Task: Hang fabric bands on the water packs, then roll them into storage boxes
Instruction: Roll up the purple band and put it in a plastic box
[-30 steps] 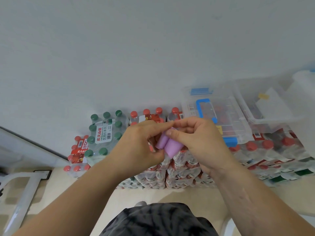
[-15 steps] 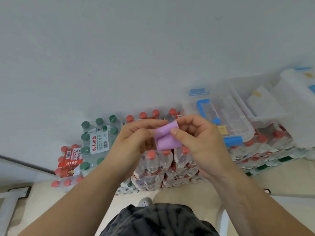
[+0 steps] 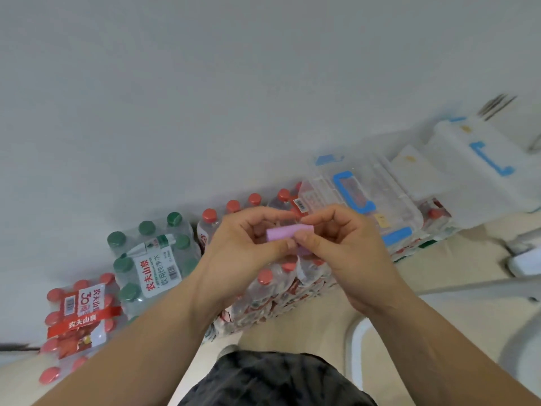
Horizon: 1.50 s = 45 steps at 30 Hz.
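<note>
Both hands, the left hand (image 3: 246,247) and right hand (image 3: 342,247), pinch a purple fabric band (image 3: 288,232) between fingertips, held above the red-capped water packs (image 3: 281,276) beside a clear storage box (image 3: 366,197)

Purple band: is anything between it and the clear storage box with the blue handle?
The box's lid looks shut. Both hands, left hand and right hand, hold the purple band in the air just in front of the storage box, with nothing else between.
</note>
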Motion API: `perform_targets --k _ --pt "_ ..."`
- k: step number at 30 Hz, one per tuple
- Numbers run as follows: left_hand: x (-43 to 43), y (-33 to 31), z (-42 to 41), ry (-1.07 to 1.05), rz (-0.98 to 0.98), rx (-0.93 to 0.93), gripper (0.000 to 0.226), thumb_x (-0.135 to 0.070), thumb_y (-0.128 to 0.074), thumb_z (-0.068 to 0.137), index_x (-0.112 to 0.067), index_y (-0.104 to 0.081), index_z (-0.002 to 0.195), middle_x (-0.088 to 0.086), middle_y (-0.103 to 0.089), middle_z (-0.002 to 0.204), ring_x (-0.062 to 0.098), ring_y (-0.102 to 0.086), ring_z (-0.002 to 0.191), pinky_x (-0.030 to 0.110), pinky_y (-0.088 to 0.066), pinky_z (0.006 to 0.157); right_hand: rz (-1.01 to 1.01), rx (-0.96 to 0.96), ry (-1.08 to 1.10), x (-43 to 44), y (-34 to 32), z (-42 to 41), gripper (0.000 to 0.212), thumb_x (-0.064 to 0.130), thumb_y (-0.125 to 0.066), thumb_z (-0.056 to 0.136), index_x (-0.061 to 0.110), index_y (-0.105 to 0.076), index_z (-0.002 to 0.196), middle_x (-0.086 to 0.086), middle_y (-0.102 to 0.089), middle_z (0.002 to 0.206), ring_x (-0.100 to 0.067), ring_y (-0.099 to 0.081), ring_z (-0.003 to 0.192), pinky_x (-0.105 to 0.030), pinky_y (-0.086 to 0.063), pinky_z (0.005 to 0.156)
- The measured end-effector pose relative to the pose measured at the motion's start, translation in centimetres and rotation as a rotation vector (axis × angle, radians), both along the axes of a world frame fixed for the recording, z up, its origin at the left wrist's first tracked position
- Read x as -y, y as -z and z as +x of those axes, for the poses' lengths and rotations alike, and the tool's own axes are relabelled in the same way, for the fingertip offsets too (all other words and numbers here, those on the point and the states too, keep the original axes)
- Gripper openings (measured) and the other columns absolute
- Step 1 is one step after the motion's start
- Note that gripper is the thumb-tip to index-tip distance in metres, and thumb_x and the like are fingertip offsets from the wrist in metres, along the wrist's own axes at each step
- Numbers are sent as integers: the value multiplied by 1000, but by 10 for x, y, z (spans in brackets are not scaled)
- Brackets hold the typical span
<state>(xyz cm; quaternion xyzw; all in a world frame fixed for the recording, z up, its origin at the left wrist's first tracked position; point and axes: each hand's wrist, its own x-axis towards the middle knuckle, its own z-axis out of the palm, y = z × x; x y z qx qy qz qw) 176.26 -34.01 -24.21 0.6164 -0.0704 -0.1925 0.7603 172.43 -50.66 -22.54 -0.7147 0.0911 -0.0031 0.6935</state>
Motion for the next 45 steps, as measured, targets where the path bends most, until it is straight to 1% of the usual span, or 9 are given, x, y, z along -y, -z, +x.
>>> perform_targets --k 7,10,15,20,28,33,38,41,45 --pt "-5 16 6 81 -95 -140 22 -8 -71 83 -1 -74 103 26 -75 91 49 -71 82 41 -62 72 -101 -18 37 -6 6 -4 15 -2 -75 86 11 -71 89 -10 -76 81 -20 -72 76 -29 -61 71" --pt "-4 18 9 111 -120 -184 21 -11 -71 80 -4 -75 99 26 -75 90 41 -72 77 41 -62 72 -103 -54 68 -5 6 -5 7 7 -75 88 13 -73 88 -18 -74 83 -25 -72 75 -37 -63 71" --pt "12 20 10 102 -171 -225 27 -6 -72 73 0 -70 100 28 -74 93 37 -74 76 44 -61 76 -129 -91 107 7 5 -4 5 9 -73 92 13 -75 90 -11 -74 70 -17 -69 58 -26 -55 57" --pt "41 12 15 117 -92 -141 22 -13 -74 78 -2 -76 97 21 -77 90 32 -75 77 32 -60 69 -105 -29 82 35 4 -7 8 4 -73 90 9 -75 96 -11 -76 76 -17 -72 67 -22 -56 63" --pt "120 7 19 -19 -109 -87 24 -9 -77 69 -4 -70 91 17 -76 88 32 -76 82 35 -61 74 -106 -22 75 115 11 5 6 14 -76 89 10 -80 93 -4 -77 72 -12 -70 65 -22 -56 62" --pt "173 10 24 -28 256 54 21 -11 -80 82 -19 -75 101 7 -78 93 32 -74 86 54 -59 85 -122 -2 57 184 20 10 5 14 -76 90 13 -80 90 -13 -76 79 -15 -66 68 -31 -58 69" --pt "202 20 22 73 885 475 34 -39 -82 76 -33 -74 108 -18 -70 102 -1 -63 94 23 -50 87 -107 12 76 249 31 12 32 10 -72 92 31 -80 70 8 -70 62 -10 -56 61 -26 -49 61" --pt "211 26 18 207 1124 713 41 -41 -85 70 -28 -76 108 -12 -69 105 8 -60 102 30 -48 96 -77 -23 50 273 39 13 41 8 -70 93 37 -79 65 11 -69 59 -4 -56 56 -16 -48 58" --pt "220 36 17 205 1263 809 31 -32 -81 71 -23 -78 101 -6 -69 91 19 -63 87 38 -55 82 -46 -74 28 284 55 13 30 13 -73 90 33 -80 70 -2 -66 62 -15 -54 63 -32 -47 65"
